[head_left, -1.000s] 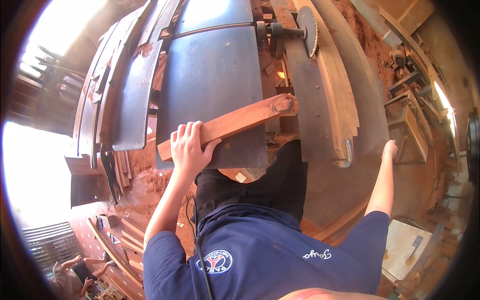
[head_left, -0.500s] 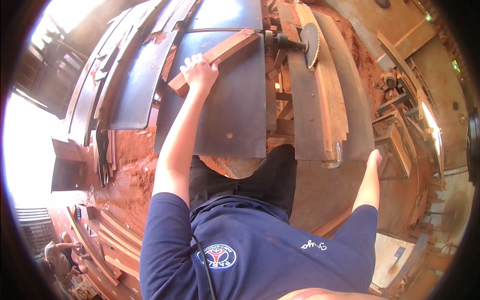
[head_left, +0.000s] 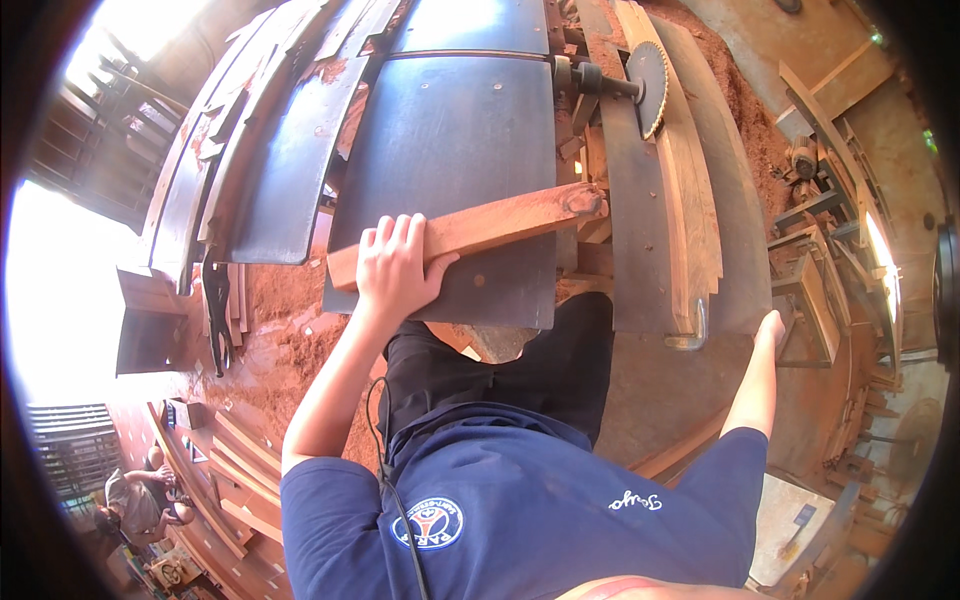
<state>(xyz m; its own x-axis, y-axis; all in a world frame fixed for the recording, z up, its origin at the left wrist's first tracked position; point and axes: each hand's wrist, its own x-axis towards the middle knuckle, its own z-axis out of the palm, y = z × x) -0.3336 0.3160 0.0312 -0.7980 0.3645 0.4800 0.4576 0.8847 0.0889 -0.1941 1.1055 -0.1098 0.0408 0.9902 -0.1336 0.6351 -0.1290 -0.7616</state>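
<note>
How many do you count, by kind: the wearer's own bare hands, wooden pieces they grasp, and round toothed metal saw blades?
Wearer's own bare hands: 2 (left hand, right hand)
Reddish-brown, bar-shaped wooden piece, in the left hand: 1
Round, grey, toothed metal saw blade: 1
Total: 4

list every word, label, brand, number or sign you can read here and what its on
Navy shirt, left chest: round red, white and blue badge with lettering, wording not copied.
Shirt's right chest: white script, wording not copied.
Wooden beam in the left hand, saw blade: no readable lettering.
</note>
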